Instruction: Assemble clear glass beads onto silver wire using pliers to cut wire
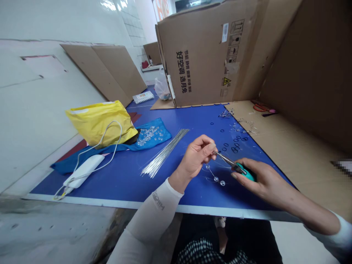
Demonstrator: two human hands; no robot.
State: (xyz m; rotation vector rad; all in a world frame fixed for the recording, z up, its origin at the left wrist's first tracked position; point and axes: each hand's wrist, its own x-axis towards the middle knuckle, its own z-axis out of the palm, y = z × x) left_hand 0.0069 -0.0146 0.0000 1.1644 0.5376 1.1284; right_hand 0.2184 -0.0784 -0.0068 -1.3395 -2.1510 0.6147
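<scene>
My left hand point(197, 156) pinches a thin wire strung with two clear beads point(219, 180), which hang just above the blue table point(123, 176). My right hand point(264, 179) grips teal-handled pliers point(233, 165), and their jaws meet the wire at my left fingertips. A bundle of straight silver wires point(165, 152) lies to the left of my left hand. Small dark rings point(233, 141) are scattered beyond the hands.
A blue cloth with clear beads point(150, 135), a yellow bag point(100, 123) and a white power bank with its cable point(84, 170) lie at left. A large cardboard box point(206, 55) and cardboard walls point(310, 66) stand behind and right. Red scissors point(261, 107) rest far right.
</scene>
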